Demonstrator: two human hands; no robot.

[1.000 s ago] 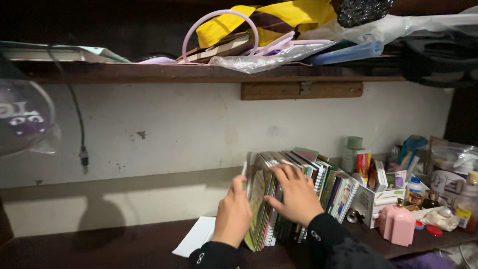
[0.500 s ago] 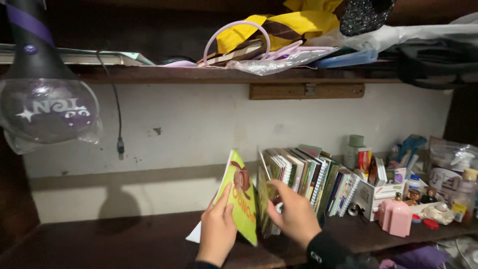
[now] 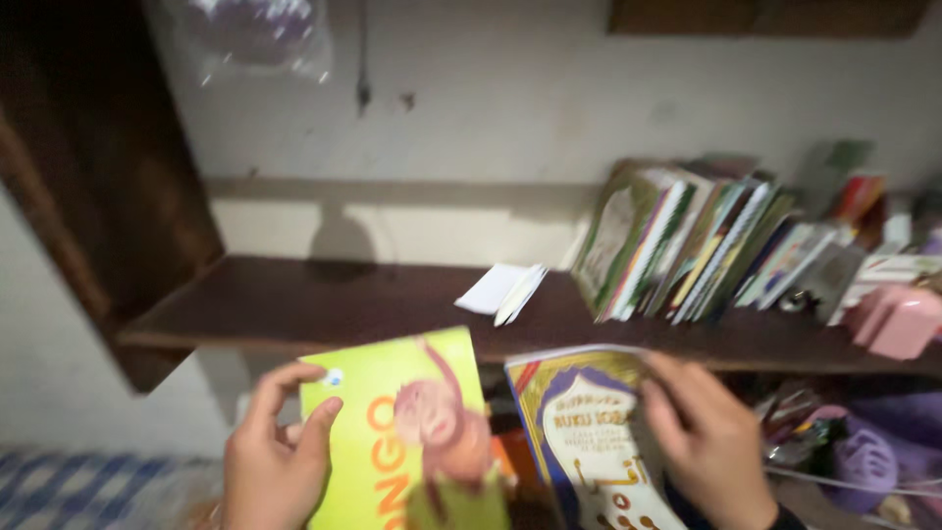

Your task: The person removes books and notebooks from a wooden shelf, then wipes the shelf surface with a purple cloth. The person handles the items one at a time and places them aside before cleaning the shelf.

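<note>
My left hand (image 3: 275, 456) grips the left edge of a thin lime-green book (image 3: 412, 432) with an orange cartoon figure on its cover. My right hand (image 3: 706, 437) holds a second thin book (image 3: 579, 432) with a blue and gold cover, fingers over its right edge. Both books are low in the view, in front of and below the dark wooden shelf (image 3: 324, 304). On the shelf a row of leaning books (image 3: 687, 240) stands at the right.
A small white folded paper (image 3: 505, 290) lies on the shelf left of the book row. A pink box (image 3: 898, 319) and small clutter sit at the far right. A clear bag (image 3: 260, 34) hangs at the top. Purple items (image 3: 863, 456) lie below the shelf.
Both hands have come down and away from the book row, each now with a book. The view has tilted down and moved closer, so the upper shelf is out of sight.
</note>
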